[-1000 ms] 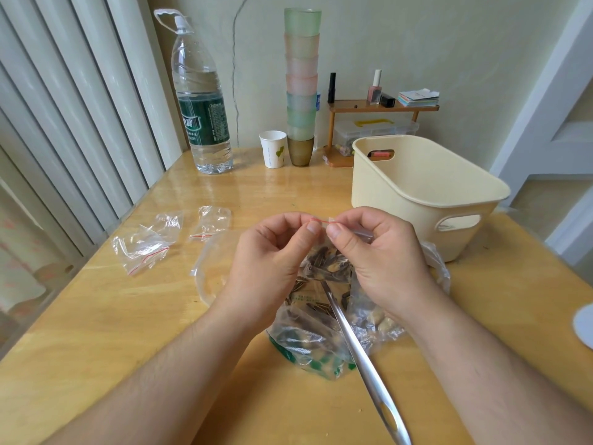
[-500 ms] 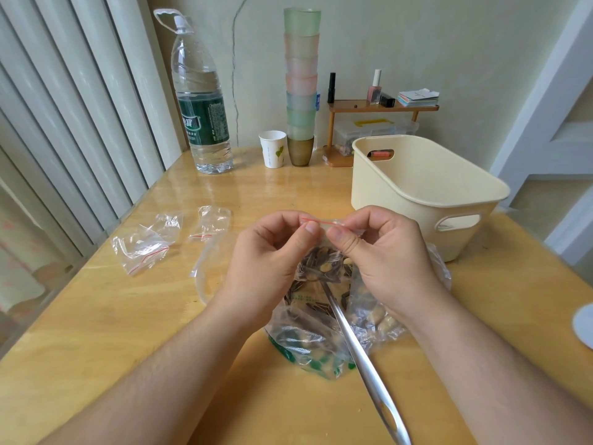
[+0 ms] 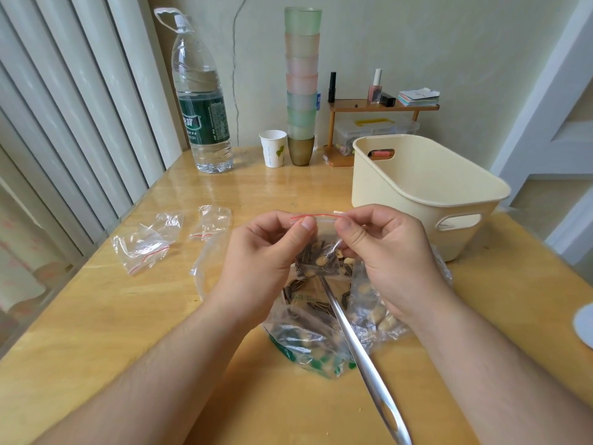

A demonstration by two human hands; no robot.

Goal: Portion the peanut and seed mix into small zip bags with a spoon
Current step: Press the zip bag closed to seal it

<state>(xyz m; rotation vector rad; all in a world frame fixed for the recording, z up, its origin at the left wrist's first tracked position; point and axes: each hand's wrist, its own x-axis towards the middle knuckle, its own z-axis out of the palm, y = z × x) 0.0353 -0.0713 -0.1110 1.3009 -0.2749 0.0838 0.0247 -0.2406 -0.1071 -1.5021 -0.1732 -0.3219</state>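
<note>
Zip bag (image 3: 317, 245) of seeds — pinched at top, left hand (image 3: 266, 252), right hand (image 3: 385, 252)

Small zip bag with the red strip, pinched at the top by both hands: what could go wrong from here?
The left hand and right hand pinch only the small zip bag at its top; if a seed sits in the seal, it may not close, and mix could spill. The spoon handle juts toward the person from the big bag; a forearm could knock it.
</note>
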